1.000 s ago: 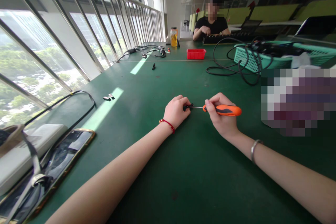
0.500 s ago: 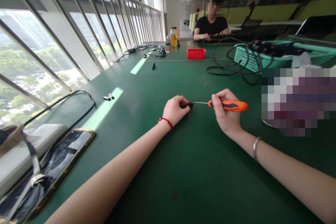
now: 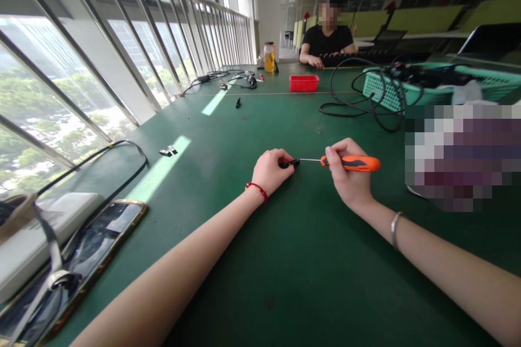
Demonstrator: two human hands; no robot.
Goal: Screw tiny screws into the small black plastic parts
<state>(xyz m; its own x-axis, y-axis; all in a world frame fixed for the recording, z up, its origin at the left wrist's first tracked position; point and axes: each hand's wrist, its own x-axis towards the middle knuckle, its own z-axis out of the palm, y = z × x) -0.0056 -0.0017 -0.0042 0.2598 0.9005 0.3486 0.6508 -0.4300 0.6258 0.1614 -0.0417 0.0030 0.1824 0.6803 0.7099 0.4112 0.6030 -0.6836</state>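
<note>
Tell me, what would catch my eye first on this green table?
At mid-table the right hand grips an orange-and-black-handled screwdriver, its thin shaft pointing at a small black part pinched in the left hand. Farther back sits a red plastic tray; to its right, a teal plastic basket.

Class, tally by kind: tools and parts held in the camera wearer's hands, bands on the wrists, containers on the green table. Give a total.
Tools: 1, orange screwdriver in right hand
Parts: 1, small black part in left hand
Wrist bands: 2, red cord, silver bangle
Containers: 3, red tray, mint basket, yellow jar
Total: 7
</note>
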